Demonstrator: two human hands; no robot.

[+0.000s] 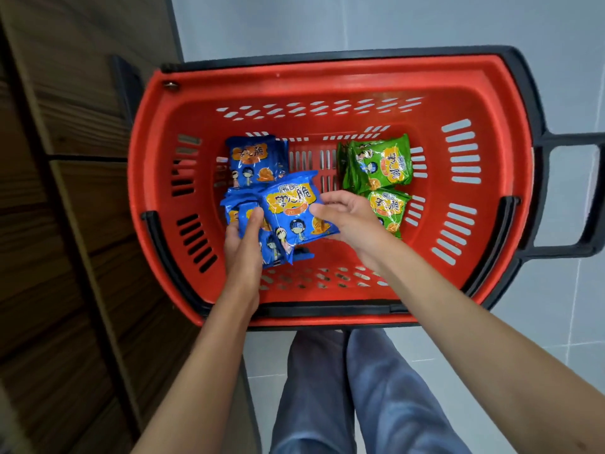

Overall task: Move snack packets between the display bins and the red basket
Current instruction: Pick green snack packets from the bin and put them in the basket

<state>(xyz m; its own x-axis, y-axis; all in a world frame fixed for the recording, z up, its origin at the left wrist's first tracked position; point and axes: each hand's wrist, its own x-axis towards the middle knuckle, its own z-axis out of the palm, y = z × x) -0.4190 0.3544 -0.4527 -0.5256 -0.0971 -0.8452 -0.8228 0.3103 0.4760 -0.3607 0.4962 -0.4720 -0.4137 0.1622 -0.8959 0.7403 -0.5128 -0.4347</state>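
Head view: left hand [243, 245] and right hand [351, 221] grip blue packets [293, 209] (inside red basket [327, 90]).

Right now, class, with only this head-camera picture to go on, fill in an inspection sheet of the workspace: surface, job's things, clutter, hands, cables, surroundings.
Surface: red basket, slotted floor partly bare; black handle at its right.
Job's things: back blue packet lying on the left side; green packets piled on the right side; display bins not in view.
Clutter: nothing seen.
Hands: left hand grips a bunch of blue packets; right hand holds the top blue packet by its right edge.
Cables: nothing seen.
Surroundings: wooden shelving on the left; pale tiled floor; the person's legs below the basket.
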